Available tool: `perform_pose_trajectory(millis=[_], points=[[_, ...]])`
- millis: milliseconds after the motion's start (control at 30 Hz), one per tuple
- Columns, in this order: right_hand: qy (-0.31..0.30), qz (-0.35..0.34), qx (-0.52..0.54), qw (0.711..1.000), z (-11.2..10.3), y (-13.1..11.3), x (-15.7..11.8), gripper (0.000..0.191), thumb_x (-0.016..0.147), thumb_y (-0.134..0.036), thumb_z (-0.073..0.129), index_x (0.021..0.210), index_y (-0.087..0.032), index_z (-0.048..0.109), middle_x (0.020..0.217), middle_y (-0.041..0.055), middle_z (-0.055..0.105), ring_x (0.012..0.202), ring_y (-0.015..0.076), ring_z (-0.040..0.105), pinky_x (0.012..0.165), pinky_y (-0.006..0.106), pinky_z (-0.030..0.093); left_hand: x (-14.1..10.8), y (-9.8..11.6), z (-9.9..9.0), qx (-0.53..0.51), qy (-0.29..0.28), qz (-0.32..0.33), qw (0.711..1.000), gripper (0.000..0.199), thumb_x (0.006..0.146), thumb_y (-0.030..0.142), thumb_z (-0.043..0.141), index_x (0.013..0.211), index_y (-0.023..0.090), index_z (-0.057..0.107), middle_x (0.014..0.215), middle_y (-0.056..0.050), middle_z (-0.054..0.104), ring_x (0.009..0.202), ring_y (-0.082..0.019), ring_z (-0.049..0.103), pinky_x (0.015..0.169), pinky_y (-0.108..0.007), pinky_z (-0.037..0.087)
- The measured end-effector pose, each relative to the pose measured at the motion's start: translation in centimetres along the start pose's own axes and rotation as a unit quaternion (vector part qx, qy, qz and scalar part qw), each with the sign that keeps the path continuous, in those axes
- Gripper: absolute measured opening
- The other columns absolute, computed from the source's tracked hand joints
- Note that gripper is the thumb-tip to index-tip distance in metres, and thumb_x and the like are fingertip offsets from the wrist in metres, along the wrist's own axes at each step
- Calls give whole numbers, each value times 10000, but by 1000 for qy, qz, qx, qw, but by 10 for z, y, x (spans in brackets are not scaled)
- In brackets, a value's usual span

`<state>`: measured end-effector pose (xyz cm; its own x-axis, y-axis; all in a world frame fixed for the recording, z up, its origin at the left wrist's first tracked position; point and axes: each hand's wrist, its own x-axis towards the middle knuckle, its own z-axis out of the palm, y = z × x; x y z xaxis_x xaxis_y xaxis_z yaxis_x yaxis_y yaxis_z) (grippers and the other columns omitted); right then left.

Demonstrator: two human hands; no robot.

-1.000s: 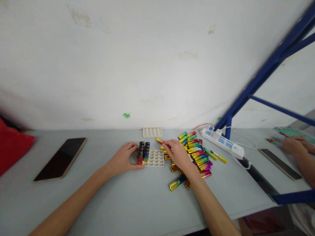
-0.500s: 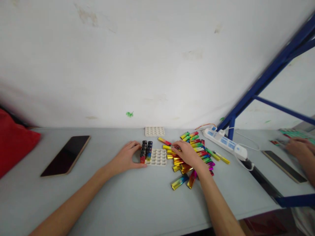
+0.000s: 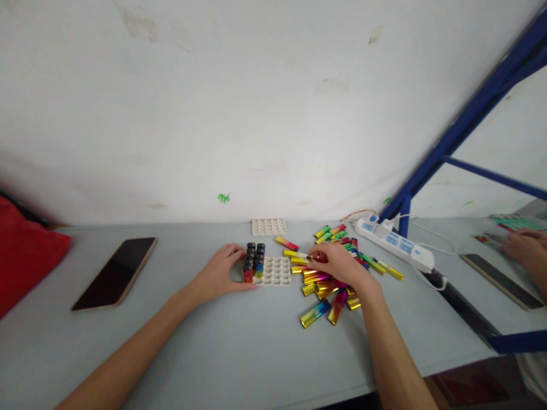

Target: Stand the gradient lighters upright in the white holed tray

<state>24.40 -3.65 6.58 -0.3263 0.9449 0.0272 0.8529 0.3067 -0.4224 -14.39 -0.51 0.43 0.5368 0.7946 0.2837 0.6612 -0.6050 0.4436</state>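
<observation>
My left hand (image 3: 220, 270) curves around the left end of a white tray (image 3: 277, 271) with rows of round holes, thumb along its near edge and fingers at the far left corner. Two rows of lighters (image 3: 255, 262) with black tops stand upright in the tray's left side, next to that hand. To the right, my right hand (image 3: 335, 262) is closed over a loose pile of shiny multicoloured lighters (image 3: 322, 285). Its fingertips pinch the end of a yellow-and-silver lighter (image 3: 296, 254); my hand covers part of the pile.
A second white tray (image 3: 268, 226) lies by the wall. A dark phone-like slab (image 3: 117, 273) and a red bag (image 3: 25, 250) are at left. A power strip (image 3: 393, 242) with cables and a blue metal frame (image 3: 453, 136) stand right. Beyond it, another person's hand (image 3: 525, 247) works.
My right hand has shifted slightly right, its fingers now closed on the end of a yellow-and-silver lighter. Around the tray, my left hand keeps its place.
</observation>
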Motion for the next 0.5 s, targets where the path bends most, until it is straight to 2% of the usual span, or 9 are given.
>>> perform_pose_trajectory(millis=[100, 200, 367, 500], points=[[-11, 1, 8, 1000, 1, -2, -1, 129, 1094, -307, 801, 1117, -213, 886, 1083, 91, 862, 995, 275, 783, 890, 356, 535, 0, 2, 0, -1, -1, -9, 1000, 658, 761, 678, 973, 1221, 247, 783, 1351, -128, 792, 1252, -395, 751, 1157, -544, 637], [3, -7, 36, 999, 5, 2, -3, 154, 1125, -282, 748, 1104, -213, 884, 1121, 100, 849, 1048, 281, 784, 962, 383, 564, 1, 4, 0, -10, 2, -14, 1000, 630, 760, 646, 971, 1212, 248, 786, 1359, -141, 793, 1262, -418, 748, 1163, -571, 636], [68, -23, 73, 995, 10, 15, -2, 174, 1099, -213, 733, 1202, -231, 873, 1201, 110, 820, 1133, 288, 776, 1063, 427, 598, 0, 5, 0, -21, 8, -9, 1000, 630, 763, 664, 972, 1217, 266, 791, 1353, -134, 796, 1246, -424, 747, 1151, -584, 638], [133, -45, 124, 982, 11, 24, 3, 176, 1088, -298, 749, 1212, -238, 859, 1211, 111, 839, 1134, 294, 772, 1083, 456, 608, 0, 4, 1, -18, 12, -7, 1000, 678, 757, 746, 977, 1201, 267, 795, 1333, -124, 797, 1259, -401, 752, 1163, -535, 631]])
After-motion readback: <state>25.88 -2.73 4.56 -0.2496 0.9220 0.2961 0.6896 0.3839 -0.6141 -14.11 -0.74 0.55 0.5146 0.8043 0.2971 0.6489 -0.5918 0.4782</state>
